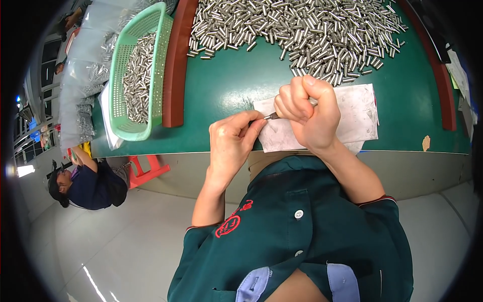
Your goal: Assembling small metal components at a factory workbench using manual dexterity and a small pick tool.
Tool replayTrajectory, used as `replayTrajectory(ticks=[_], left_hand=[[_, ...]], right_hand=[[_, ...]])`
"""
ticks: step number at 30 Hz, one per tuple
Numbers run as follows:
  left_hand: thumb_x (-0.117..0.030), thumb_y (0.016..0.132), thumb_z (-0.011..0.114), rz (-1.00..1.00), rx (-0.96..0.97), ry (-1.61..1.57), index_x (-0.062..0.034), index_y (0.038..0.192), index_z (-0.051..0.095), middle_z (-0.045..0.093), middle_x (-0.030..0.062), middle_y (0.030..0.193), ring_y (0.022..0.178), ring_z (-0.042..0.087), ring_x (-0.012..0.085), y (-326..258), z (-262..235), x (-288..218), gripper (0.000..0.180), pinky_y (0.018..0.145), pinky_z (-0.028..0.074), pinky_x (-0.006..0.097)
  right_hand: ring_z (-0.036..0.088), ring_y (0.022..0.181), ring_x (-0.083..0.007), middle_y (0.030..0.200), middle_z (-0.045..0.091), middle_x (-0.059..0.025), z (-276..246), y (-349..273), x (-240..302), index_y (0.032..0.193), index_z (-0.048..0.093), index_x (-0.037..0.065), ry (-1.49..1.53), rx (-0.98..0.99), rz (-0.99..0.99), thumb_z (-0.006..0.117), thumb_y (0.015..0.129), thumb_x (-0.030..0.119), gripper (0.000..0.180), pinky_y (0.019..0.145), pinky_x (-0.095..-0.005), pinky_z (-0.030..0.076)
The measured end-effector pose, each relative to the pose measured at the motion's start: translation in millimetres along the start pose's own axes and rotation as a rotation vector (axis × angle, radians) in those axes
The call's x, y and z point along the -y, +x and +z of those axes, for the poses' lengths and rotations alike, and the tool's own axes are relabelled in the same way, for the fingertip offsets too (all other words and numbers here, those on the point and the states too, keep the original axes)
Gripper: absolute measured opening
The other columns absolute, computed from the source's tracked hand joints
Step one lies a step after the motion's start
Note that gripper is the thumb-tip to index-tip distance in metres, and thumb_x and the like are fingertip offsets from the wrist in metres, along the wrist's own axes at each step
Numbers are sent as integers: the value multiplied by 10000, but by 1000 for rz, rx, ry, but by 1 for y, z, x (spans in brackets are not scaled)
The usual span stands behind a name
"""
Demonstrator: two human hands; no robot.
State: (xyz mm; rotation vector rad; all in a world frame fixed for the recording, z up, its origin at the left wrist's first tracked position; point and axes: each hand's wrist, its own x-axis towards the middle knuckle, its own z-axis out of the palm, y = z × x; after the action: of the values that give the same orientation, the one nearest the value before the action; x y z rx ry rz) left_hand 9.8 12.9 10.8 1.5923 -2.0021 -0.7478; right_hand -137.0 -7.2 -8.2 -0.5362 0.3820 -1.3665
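Over a smudged white cloth or paper sheet point(352, 121) at the table's near edge, both my hands meet. My left hand point(229, 133) pinches a small silver metal cylinder point(267, 118) between thumb and forefinger. My right hand point(314, 110) is closed in a fist around a slim hand tool, whose dark narrow end point(273, 116) points left and meets the cylinder. Most of the tool is hidden inside the fist. Just beyond my hands lies a wide heap of loose silver metal cylinders point(322, 40) on the green tabletop point(226, 80).
Left of a red-brown rail point(176, 65) stands a light green perforated basket point(118, 75) holding several small metal pieces. Clear plastic bags point(83, 70) line the far left. Another rail point(432, 65) borders the right. A seated person point(93, 183) and a red stool point(146, 171) are at left.
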Motion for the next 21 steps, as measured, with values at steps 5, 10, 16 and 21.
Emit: replayTrajectory(ticks=[5,10,16,21], left_hand=[[-25,687,656,37,-35,18,4,728,598,516,95,537,423,452,150,-2,2,-1,77,421,363,254],[-14,694,663,65,-71,-34,2,737,620,329,4,458,423,289,69,-4,7,4,63,396,267,232],[-14,713,652,47,-71,-48,3,741,613,334,-13,463,434,282,56,-5,3,-1,51,402,256,218],[-125,840,536,-376,88,-1039,-16,828,516,403,-24,620,471,268,15,3,-11,9,111,438,238,164]], right_hand=[[160,400,-79,421,239,27,3,0,0,488,268,111,-36,19,-11,284,864,214,390,418,-252,169],[205,429,-58,444,256,16,7,-2,-2,480,262,65,-154,-1,-41,340,810,113,343,406,-240,180],[212,420,-59,446,270,10,9,-1,-2,488,268,60,-181,3,-75,333,809,99,330,406,-238,183],[209,407,-64,443,271,11,4,0,-1,488,275,70,-79,-17,-51,320,835,117,353,397,-234,179]])
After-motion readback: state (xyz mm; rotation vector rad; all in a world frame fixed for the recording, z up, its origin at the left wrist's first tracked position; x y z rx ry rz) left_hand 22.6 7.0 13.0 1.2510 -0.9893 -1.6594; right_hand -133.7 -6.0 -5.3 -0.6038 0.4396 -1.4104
